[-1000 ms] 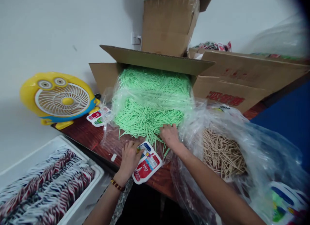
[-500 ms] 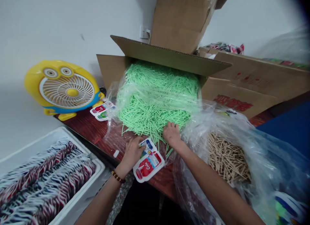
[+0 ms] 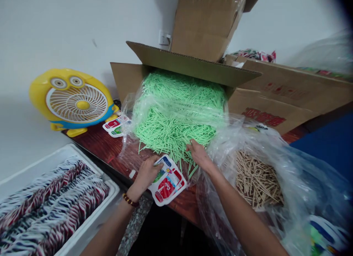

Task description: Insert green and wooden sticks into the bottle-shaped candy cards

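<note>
My left hand (image 3: 146, 172) grips the upper left edge of a small stack of red, white and blue printed packets (image 3: 167, 180) lying on the dark red table (image 3: 96, 147). My right hand (image 3: 199, 153) is at the front edge of a big heap of green sticks (image 3: 176, 116) that spills out of a clear plastic liner in an open cardboard box (image 3: 190, 64). Its fingers are curled and pinched among the sticks; I cannot make out how many they hold.
A clear bag of tan wooden sticks (image 3: 256, 178) lies right of my right arm. A yellow cartoon desk fan (image 3: 73, 101) stands at the left, with two loose packets (image 3: 116, 126) beside it. A white bin (image 3: 82, 234) of stacked packets sits lower left. More cardboard boxes (image 3: 289, 90) stand behind.
My right hand has drawn back a little from the heap and turned, its fingers now pinched. The packets under my left hand have fanned out slightly. The camera shifted a bit at first.
</note>
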`<state>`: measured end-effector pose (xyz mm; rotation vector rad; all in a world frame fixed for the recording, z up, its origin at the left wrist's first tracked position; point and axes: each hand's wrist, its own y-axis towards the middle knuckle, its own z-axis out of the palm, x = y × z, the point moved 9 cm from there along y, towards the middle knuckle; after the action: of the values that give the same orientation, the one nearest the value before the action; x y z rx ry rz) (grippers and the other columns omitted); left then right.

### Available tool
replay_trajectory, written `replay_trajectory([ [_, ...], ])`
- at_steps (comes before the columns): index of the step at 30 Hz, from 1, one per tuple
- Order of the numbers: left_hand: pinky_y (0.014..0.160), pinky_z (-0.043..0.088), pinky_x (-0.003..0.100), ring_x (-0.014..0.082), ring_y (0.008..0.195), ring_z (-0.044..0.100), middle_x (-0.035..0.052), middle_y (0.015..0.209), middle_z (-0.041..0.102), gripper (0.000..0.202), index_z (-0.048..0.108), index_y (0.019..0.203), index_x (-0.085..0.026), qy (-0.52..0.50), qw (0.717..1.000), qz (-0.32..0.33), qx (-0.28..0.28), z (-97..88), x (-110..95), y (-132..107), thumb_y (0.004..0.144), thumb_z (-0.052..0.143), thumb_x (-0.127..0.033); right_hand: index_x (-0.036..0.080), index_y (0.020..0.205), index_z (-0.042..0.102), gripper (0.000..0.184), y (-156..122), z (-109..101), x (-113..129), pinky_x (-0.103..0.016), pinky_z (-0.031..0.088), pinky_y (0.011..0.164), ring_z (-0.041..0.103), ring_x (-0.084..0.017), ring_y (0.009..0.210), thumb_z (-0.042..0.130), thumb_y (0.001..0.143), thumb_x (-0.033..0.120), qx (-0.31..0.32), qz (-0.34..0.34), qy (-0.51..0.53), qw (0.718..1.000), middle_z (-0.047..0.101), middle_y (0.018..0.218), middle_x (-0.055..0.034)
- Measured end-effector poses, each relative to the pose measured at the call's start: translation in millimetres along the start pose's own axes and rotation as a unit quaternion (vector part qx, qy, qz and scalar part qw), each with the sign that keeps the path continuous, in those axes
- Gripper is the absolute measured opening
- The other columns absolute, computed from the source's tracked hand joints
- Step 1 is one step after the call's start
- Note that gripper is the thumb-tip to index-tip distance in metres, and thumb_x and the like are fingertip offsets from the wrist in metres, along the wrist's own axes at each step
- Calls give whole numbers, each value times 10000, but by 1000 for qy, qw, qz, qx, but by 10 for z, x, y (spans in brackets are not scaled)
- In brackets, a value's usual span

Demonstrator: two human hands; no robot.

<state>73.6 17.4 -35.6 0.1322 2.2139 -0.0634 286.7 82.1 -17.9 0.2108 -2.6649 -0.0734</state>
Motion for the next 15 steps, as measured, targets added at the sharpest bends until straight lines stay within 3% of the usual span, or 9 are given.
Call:
replay_trajectory([
  [2, 650, 418, 265, 187, 698, 614, 5, 736, 667, 123, 622, 760, -202, -3, 1000, 2, -4, -5, -2, -1, 804, 524, -262, 180, 946, 561, 316, -27, -1, -5, -322, 445, 738, 589, -180, 762, 296, 917, 350, -36, 15, 130, 991, 652, 809, -50],
  [7, 645, 416, 263, 179, 696, 609, -10, 711, 647, 125, 616, 735, -197, -11, 1000, 1, -6, -3, 29, 15, 791, 529, -266, 185, 956, 537, 368, -197, 177, -69, -349, 484, 704, 620, -201, 763, 373, 836, 492, -89, 55, 365, 925, 649, 812, -54],
  [11, 617, 410, 259, 183, 678, 598, -5, 669, 637, 157, 622, 682, -183, -15, 1000, -8, -2, 13, 124, 55, 771, 551, -292, 204, 936, 526, 340, -386, 334, -112, -357, 469, 764, 606, -203, 775, 477, 780, 502, -95, 87, 435, 891, 651, 804, -36],
  [15, 603, 423, 252, 185, 681, 604, 4, 693, 661, 165, 644, 730, -178, -28, 1000, -9, 3, 40, 201, 84, 767, 560, -315, 211, 901, 531, 249, -484, 442, -100, -327, 458, 750, 584, -195, 752, 511, 778, 427, -68, 97, 440, 890, 653, 785, -20],
])
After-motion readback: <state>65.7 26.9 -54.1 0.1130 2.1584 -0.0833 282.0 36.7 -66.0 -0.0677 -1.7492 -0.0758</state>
